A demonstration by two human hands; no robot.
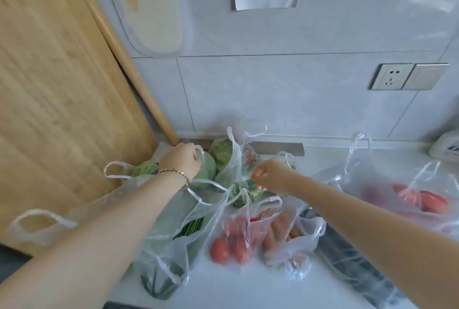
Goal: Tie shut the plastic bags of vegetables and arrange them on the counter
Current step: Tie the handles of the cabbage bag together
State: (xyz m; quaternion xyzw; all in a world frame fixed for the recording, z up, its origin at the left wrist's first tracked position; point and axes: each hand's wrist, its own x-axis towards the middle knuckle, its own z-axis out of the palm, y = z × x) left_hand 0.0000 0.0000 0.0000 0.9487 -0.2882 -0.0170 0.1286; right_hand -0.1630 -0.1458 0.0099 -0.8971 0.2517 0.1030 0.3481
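Several clear plastic bags of vegetables lie on the white counter (223, 289). My left hand (182, 159) grips a handle of the bag holding a green cabbage (206, 172) near the wall. My right hand (272, 176) has curled fingers that pinch plastic of the middle bag with broccoli (248, 190). In front lie a bag of tomatoes (231, 241), a bag of carrots (280, 231) and a bag of long green vegetables (173, 246). Off to the right sits a bag of red peppers (422, 199).
A large wooden board (57, 100) and a rolling pin (129, 65) lean against the wall at left. A wall socket (390, 76) is at right. A dark bagged item (352, 266) lies at front right. A white object (447, 147) sits at the far right edge.
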